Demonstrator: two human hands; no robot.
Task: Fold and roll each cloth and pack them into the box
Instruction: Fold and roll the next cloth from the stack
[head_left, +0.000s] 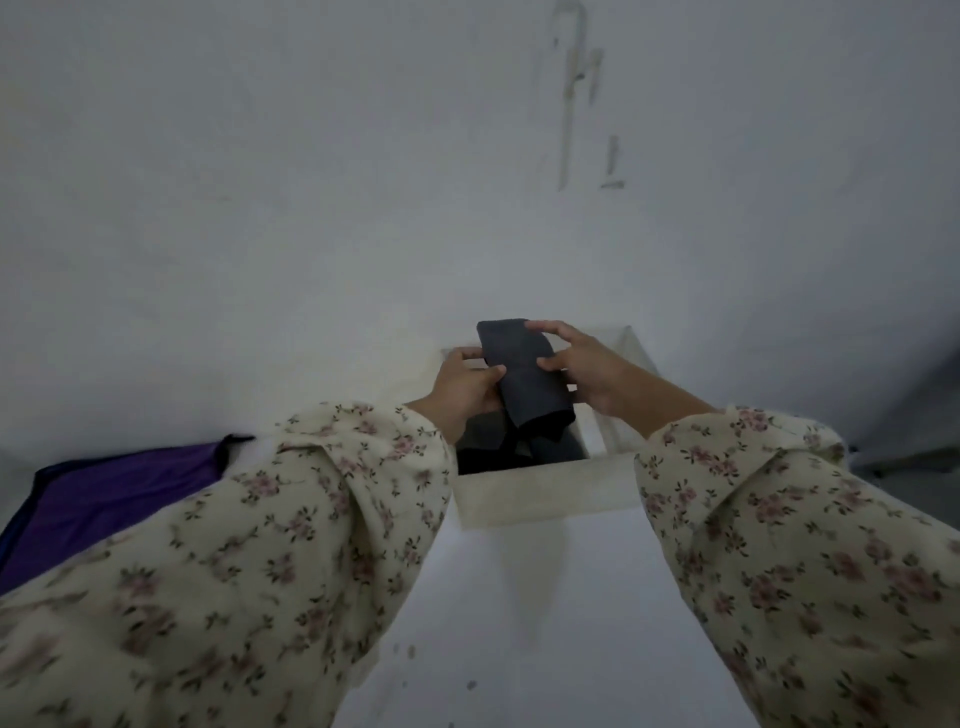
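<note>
Gripped from two sides, above the open box: dark grey cloth roll (519, 374), folded into a long narrow bundle. Fabric matte and soft, upper end squared off, lower end darker and bunched. Long axis tilted, upper end toward 11 o'clock, lower end toward 5 o'clock. Lower end dipping just inside the box mouth; whether touching anything below, cannot tell.

Left hand (465, 387) at the roll's 9 o'clock side, closed round it: thumb laid across the front face, fingers wrapped behind the edge. Right hand (584, 369) at the 3 o'clock side, also holding: fingertips hooked on the upper corner, thumb pressed on the face lower down, remaining fingers spread loosely. Both wrists bent inward, forearms converging from 7 and 5 o'clock. Cream floral sleeves (291, 530) down to the wrists, blurred at the near edge.

Box (540, 501) white, open-topped, directly under the hands, its far side against the wall. More dark packed cloths (550, 447) inside, lying low against the near wall; count unclear.

At 8 o'clock of the box, well apart: purple cloth (119, 493) with a dark border, lying flat, partly hidden by the left sleeve. White table (519, 597) between the arms, a few small dark specks near 6 o'clock. Pale wall (260, 182) behind, faint grey scuff marks toward 1 o'clock.
</note>
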